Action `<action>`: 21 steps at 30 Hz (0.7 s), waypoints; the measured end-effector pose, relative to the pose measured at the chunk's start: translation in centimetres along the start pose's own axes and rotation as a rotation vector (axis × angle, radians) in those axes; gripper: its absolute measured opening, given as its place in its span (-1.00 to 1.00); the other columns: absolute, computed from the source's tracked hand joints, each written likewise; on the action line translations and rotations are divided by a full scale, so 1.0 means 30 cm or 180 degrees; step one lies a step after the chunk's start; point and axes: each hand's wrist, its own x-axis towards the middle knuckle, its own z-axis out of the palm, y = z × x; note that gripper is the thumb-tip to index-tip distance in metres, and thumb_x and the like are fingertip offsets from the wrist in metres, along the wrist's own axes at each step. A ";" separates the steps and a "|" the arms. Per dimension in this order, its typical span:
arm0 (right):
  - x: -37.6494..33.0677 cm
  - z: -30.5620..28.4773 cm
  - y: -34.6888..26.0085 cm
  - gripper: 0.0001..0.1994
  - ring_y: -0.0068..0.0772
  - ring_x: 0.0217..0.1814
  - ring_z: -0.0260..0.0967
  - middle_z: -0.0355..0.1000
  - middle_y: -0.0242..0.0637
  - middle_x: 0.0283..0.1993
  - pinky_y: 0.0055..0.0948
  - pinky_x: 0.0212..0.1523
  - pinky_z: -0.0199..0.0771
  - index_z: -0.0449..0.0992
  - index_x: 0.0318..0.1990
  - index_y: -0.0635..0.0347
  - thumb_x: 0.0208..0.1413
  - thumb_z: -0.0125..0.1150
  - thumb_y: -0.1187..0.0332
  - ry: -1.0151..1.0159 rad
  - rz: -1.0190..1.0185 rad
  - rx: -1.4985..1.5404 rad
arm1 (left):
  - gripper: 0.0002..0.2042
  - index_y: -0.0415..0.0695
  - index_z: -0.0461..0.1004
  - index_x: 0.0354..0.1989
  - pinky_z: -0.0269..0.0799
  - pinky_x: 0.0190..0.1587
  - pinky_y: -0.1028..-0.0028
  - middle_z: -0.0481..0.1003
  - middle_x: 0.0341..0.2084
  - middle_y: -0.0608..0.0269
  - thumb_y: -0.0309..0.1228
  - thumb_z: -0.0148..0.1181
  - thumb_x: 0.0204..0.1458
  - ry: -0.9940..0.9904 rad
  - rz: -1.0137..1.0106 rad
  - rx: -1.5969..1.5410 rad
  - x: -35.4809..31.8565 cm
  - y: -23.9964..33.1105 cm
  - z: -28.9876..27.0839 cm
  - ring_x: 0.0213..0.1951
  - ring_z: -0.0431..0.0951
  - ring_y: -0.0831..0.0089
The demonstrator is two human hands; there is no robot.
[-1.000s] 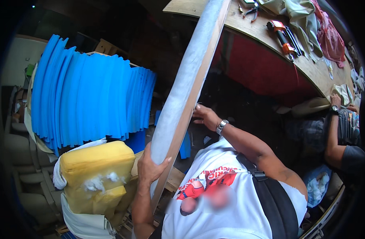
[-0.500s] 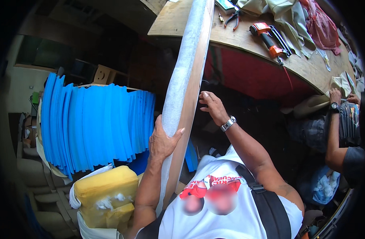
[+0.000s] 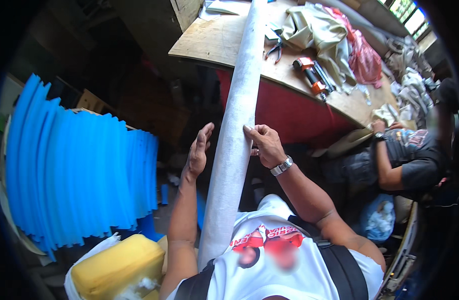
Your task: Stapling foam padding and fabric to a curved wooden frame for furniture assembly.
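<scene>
A long narrow board covered in whitish woven fabric (image 3: pixel 230 130) runs from my body up over the workbench edge. Only its fabric-covered face shows now. On its right edge, about midway along, my right hand (image 3: pixel 268 146) is closed, thumb on the fabric and fingers curled at the side. My left hand (image 3: pixel 198 151) is just left of the board, apart from it, fingers stretched upward and holding nothing. A watch with a metal band (image 3: pixel 281 166) is on my right wrist.
On the wooden workbench (image 3: pixel 204 42) lie an orange-black nail gun (image 3: pixel 314 77), pliers (image 3: pixel 274 50), beige fabric (image 3: pixel 319 30) and a pink bag (image 3: pixel 364 55). Blue foam sheets (image 3: pixel 84 170) stand left, above a yellow foam block (image 3: pixel 118 265). A co-worker's arm (image 3: pixel 388 160) is at right.
My left hand has let go of the board and moved off its left side. The right hand has taken its right edge. The board has turned, hiding its bare wood side.
</scene>
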 end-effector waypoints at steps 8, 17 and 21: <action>-0.034 0.284 -0.012 -0.64 -0.52 -0.35 0.42 0.47 -0.33 -0.32 -0.41 -0.39 0.45 0.41 -0.21 0.16 0.26 0.20 0.01 0.0528 -0.0004 -0.0163 | 0.07 -0.33 -0.21 0.48 -0.15 0.47 0.23 -0.13 0.46 -0.22 0.46 -0.35 0.11 -0.0687 0.0828 -0.0244 -0.006 0.020 -0.095 0.49 -0.13 0.06; 0.171 0.286 0.135 -0.50 -0.09 -0.38 0.40 0.43 -0.01 -0.43 -0.10 -0.32 0.38 0.38 -0.33 0.34 0.41 -0.16 0.00 0.1737 -0.1279 -0.1490 | -0.04 -0.29 -0.19 0.48 -0.21 0.49 0.21 -0.19 0.48 -0.17 0.37 -0.42 0.19 -0.0668 0.1324 0.0181 -0.012 0.010 -0.106 0.51 -0.21 0.10; 0.193 0.284 0.099 -0.53 -0.35 -0.48 0.32 0.35 -0.21 -0.51 -0.24 -0.44 0.34 0.32 -0.36 0.28 0.43 -0.19 0.02 0.1508 -0.1548 -0.1443 | -0.25 -0.23 0.09 0.41 0.12 0.40 0.25 0.22 0.34 0.01 0.19 -0.48 0.33 -0.0721 0.0240 -0.2664 0.070 -0.247 -0.120 0.36 0.22 0.23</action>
